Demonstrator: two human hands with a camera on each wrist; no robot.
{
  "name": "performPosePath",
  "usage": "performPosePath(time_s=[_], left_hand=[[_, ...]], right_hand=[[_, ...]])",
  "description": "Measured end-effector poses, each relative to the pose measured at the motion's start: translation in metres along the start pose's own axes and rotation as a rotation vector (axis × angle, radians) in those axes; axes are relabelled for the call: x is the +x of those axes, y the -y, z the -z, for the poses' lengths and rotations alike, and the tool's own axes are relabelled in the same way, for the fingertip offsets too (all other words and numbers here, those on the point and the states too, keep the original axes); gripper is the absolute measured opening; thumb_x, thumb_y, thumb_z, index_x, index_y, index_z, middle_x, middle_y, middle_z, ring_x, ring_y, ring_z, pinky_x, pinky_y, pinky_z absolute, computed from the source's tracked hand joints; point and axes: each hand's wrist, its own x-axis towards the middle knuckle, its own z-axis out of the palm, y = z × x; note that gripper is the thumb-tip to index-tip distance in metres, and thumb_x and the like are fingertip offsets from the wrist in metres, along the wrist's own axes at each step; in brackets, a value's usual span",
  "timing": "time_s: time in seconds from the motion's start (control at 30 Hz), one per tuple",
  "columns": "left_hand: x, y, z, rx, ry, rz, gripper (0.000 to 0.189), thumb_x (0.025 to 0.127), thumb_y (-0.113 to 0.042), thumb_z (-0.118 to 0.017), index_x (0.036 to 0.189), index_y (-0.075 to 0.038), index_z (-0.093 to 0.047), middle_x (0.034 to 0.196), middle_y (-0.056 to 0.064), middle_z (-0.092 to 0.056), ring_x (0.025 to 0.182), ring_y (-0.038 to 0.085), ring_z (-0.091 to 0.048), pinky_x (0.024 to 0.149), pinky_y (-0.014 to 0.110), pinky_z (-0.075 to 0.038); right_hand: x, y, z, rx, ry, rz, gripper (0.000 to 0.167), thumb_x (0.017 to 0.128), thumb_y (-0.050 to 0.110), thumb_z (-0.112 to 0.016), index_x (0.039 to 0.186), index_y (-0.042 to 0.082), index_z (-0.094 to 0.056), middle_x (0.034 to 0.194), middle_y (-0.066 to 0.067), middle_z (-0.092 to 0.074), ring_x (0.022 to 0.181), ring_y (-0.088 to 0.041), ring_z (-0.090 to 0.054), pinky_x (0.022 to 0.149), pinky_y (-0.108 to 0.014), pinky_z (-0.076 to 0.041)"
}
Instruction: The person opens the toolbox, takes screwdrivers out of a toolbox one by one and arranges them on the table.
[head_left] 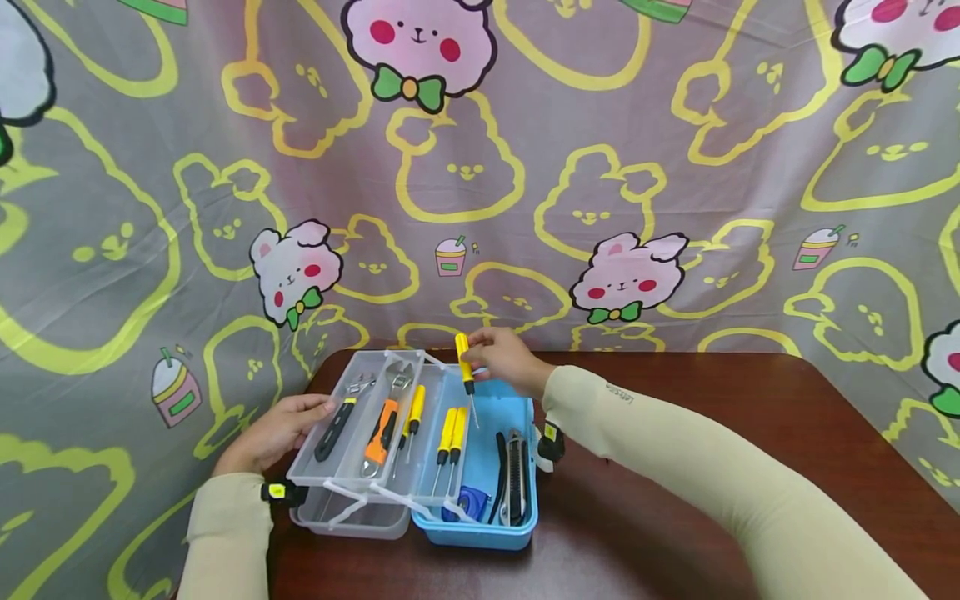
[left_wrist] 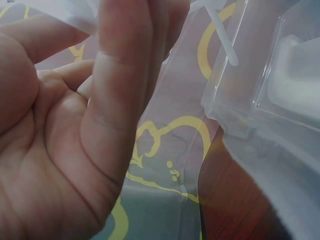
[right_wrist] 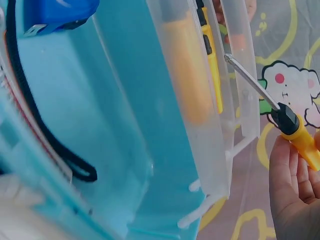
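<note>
My right hand (head_left: 506, 360) holds a screwdriver (head_left: 464, 360) by its yellow handle, shaft pointing down over the blue toolbox (head_left: 483, 537). The same screwdriver (right_wrist: 292, 125) shows its metal tip beside the clear trays in the right wrist view. At the far left edge of the raised clear tray (head_left: 356, 446), my left hand (head_left: 281, 429) grips the rim between thumb and fingers. That tray carries a black-handled adjustable wrench (head_left: 335, 431), another adjustable wrench (head_left: 398, 379), an orange utility knife (head_left: 382, 435) and yellow screwdrivers (head_left: 416, 408). Two more yellow screwdrivers (head_left: 452, 435) lie in the right-hand tray.
In the blue base are a blue tape measure (head_left: 470, 502), a black curved strip (head_left: 500, 467) and a dark utility knife (head_left: 515, 479). White hinge arms (head_left: 390, 497) link the trays to the box. Behind the dark red table (head_left: 637, 483) hangs a patterned curtain (head_left: 517, 242).
</note>
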Motion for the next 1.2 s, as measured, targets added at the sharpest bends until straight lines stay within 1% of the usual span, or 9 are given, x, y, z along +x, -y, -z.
performPosePath(time_s=[0.23, 0.37, 0.57, 0.77, 0.97, 1.2], left_hand=[[0.0, 0.0, 0.001, -0.001, 0.005, 0.001, 0.059, 0.1, -0.033, -0.055, 0.138, 0.01, -0.044, 0.108, 0.016, -0.067, 0.086, 0.033, -0.068, 0.073, 0.045, -0.056], [0.0, 0.0, 0.001, -0.005, 0.011, -0.005, 0.058, 0.1, -0.033, -0.054, 0.138, 0.01, -0.044, 0.108, 0.017, -0.067, 0.086, 0.034, -0.068, 0.073, 0.045, -0.056], [0.002, 0.0, 0.0, -0.009, 0.017, -0.003, 0.057, 0.101, -0.032, -0.054, 0.139, 0.01, -0.043, 0.107, 0.017, -0.067, 0.085, 0.034, -0.068, 0.073, 0.046, -0.056], [0.002, 0.0, 0.001, 0.005, -0.005, 0.012, 0.058, 0.101, -0.033, -0.054, 0.139, 0.01, -0.043, 0.107, 0.016, -0.067, 0.084, 0.033, -0.068, 0.073, 0.045, -0.056], [0.001, -0.002, 0.0, 0.012, -0.005, 0.01, 0.059, 0.101, -0.033, -0.053, 0.139, 0.01, -0.043, 0.107, 0.015, -0.067, 0.084, 0.031, -0.069, 0.073, 0.044, -0.056], [0.001, -0.002, 0.0, 0.009, 0.015, -0.003, 0.061, 0.101, -0.033, -0.053, 0.14, 0.012, -0.04, 0.107, 0.015, -0.068, 0.084, 0.031, -0.069, 0.073, 0.044, -0.056]], right_hand=[[-0.003, -0.005, 0.014, -0.006, -0.013, 0.019, 0.031, 0.096, 0.013, -0.062, 0.123, -0.001, -0.055, 0.113, -0.016, -0.06, 0.094, -0.03, -0.061, 0.076, -0.038, -0.056], [-0.005, -0.008, 0.021, -0.011, -0.016, 0.015, 0.03, 0.096, 0.013, -0.062, 0.122, -0.001, -0.055, 0.113, -0.016, -0.06, 0.094, -0.03, -0.061, 0.077, -0.038, -0.056], [-0.007, -0.012, 0.028, -0.048, -0.025, 0.005, 0.028, 0.096, 0.014, -0.062, 0.119, 0.0, -0.056, 0.112, -0.016, -0.06, 0.093, -0.03, -0.062, 0.077, -0.038, -0.056], [-0.008, -0.015, 0.039, -0.05, -0.031, -0.01, 0.032, 0.096, 0.014, -0.063, 0.123, 0.0, -0.055, 0.114, -0.016, -0.06, 0.094, -0.03, -0.062, 0.076, -0.037, -0.056], [-0.013, -0.016, 0.051, -0.051, -0.037, -0.003, 0.033, 0.095, 0.013, -0.063, 0.124, -0.003, -0.055, 0.114, -0.018, -0.058, 0.093, -0.03, -0.061, 0.078, -0.037, -0.056], [-0.018, -0.027, 0.067, -0.054, -0.044, -0.013, 0.032, 0.097, 0.012, -0.06, 0.124, -0.005, -0.054, 0.114, -0.02, -0.059, 0.092, -0.031, -0.061, 0.078, -0.04, -0.056]])
